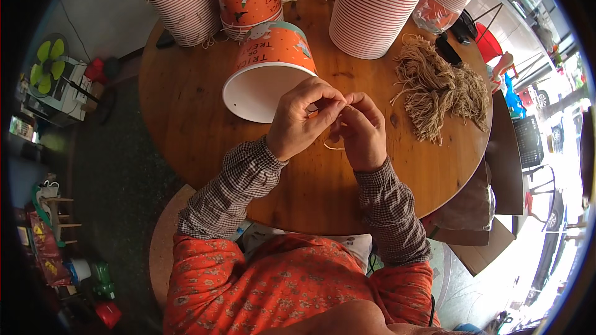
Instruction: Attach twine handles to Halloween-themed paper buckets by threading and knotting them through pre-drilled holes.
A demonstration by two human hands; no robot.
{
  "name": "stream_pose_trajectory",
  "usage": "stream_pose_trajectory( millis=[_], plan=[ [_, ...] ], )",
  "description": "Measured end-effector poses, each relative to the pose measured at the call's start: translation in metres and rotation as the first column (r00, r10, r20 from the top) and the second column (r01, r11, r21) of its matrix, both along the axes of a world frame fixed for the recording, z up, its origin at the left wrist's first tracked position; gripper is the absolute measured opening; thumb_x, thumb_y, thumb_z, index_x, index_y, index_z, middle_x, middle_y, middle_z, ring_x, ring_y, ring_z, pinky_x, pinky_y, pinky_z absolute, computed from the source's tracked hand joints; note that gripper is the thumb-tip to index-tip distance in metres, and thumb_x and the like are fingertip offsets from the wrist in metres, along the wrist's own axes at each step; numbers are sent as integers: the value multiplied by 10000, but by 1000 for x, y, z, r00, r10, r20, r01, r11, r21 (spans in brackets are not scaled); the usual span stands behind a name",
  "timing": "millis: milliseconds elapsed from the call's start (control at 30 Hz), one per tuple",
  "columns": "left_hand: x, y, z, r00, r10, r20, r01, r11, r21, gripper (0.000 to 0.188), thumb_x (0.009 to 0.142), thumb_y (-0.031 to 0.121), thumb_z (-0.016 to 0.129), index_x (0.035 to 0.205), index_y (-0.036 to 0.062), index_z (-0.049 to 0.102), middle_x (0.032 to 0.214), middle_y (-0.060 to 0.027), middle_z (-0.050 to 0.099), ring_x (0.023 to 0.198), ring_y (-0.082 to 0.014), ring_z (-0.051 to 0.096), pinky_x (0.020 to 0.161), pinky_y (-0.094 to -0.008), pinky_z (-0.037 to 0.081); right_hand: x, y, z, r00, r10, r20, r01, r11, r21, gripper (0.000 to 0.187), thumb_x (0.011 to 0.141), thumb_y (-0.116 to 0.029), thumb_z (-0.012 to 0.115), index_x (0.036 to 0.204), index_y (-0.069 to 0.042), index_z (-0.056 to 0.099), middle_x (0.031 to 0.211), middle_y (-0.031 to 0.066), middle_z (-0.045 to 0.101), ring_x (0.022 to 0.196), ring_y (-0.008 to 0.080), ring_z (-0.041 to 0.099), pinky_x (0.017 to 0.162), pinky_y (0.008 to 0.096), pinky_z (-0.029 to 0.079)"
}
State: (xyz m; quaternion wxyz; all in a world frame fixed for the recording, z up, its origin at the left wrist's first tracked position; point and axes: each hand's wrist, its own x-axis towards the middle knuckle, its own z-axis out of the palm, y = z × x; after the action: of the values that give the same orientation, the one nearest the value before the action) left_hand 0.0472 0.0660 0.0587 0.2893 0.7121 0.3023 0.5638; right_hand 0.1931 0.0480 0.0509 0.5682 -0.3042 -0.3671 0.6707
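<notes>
Over the middle of the round table, my left hand point(300, 118) and my right hand point(362, 131) meet fingertip to fingertip, both pinched closed on a thin piece of twine point(334, 147). A short pale loop of it hangs below the right fingers; the rest is hidden between the fingertips. Just behind my left hand, an orange paper bucket point(279, 46) with a printed pattern and green band lies tilted on its side. Its white mouth faces me. A loose bundle of tan twine point(437, 87) lies to the right of my hands.
Tall stacks of nested paper buckets point(377, 15) stand along the far side of the wooden table point(192, 118), with another stack point(180, 6) at far left. Beside the tilted bucket is an upright pair point(248, 3). A dark object point(448, 49) touches the twine bundle. A green fan point(49, 65) stands left.
</notes>
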Motion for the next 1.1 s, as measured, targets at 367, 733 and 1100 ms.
stream_pose_trajectory(
  millis=[367,733,1100],
  plan=[
    [1,-3,-4,985,-111,130,141,958,-251,85,928,97,581,940,14,566,846,-26,578,765,-90,569,672,-235,476,4,4,-4,995,44,-90,-48,998,-36,60,920,-99,525,942,-49,550,712,47,595,567,129,575,497,229,478],
    [1,-6,-1,959,-164,233,237,912,-334,122,973,142,532,979,21,548,826,23,566,731,-21,522,631,-184,443,2,3,-1,999,48,-3,-48,999,8,84,930,-113,558,945,-30,565,752,58,628,597,118,603,526,231,502],
    [-7,4,-2,996,-81,-44,80,997,-20,60,876,30,634,917,5,598,862,-53,618,764,-118,607,636,-253,500,4,3,3,999,41,-4,-41,999,4,101,927,-115,567,930,-14,570,779,53,626,620,103,601,546,224,530]
  ],
)
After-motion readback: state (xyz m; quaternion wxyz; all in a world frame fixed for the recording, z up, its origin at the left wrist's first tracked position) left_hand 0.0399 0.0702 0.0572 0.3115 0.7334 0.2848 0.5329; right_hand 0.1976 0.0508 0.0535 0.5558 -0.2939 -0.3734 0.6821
